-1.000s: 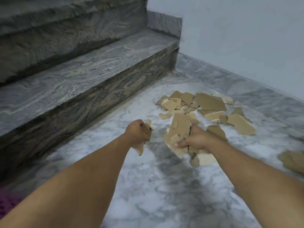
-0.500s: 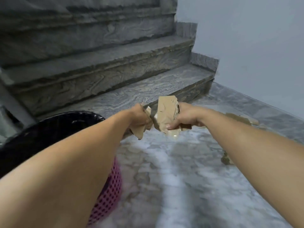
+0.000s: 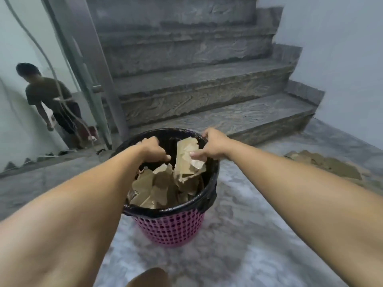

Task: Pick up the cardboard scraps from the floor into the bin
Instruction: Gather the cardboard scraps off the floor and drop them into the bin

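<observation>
A pink mesh bin (image 3: 172, 228) with a black liner stands on the marble floor in front of me. Several brown cardboard scraps (image 3: 153, 189) lie inside it. My right hand (image 3: 211, 146) is over the bin's far right rim and pinches a bunch of cardboard scraps (image 3: 186, 160) that hangs into the opening. My left hand (image 3: 153, 151) hovers over the bin's left side with its fingers curled; whether a scrap is still in it is hidden. More cardboard scraps (image 3: 329, 164) lie on the floor to the right.
Grey stone stairs (image 3: 207, 96) rise just behind the bin. A person (image 3: 47, 96) stands at the far left beside a metal door frame (image 3: 91, 79). A white wall closes the right side. Part of my leg (image 3: 149, 278) shows at the bottom edge.
I turned left from the scrap pile to the bin. Both hands carried their scraps over and now sit above the bin's opening.
</observation>
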